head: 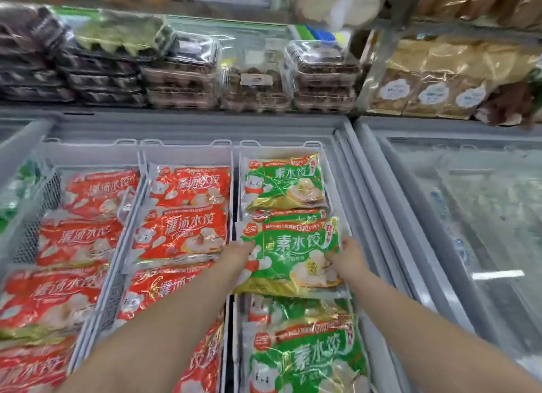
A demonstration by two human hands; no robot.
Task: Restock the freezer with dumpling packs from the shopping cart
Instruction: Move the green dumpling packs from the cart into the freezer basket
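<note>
The green plastic dumpling pack [290,255] sits in my two-handed grip, left hand [237,256] and right hand [347,259] clasping its sides, over the right white wire freezer basket [340,193]. I judge restocking well along; baskets look nearly full, cart unseen.

A shop aisle under bright, even light. Behind the chest freezers runs a shelf [176,111] stacked with egg cartons [181,79], some dark, some clear plastic. Farther right, bags of dried goods [434,84] with round white labels lean against one another. On the right, a closed glass lid [484,216] reflects a ceiling lamp as a white bar.
</note>
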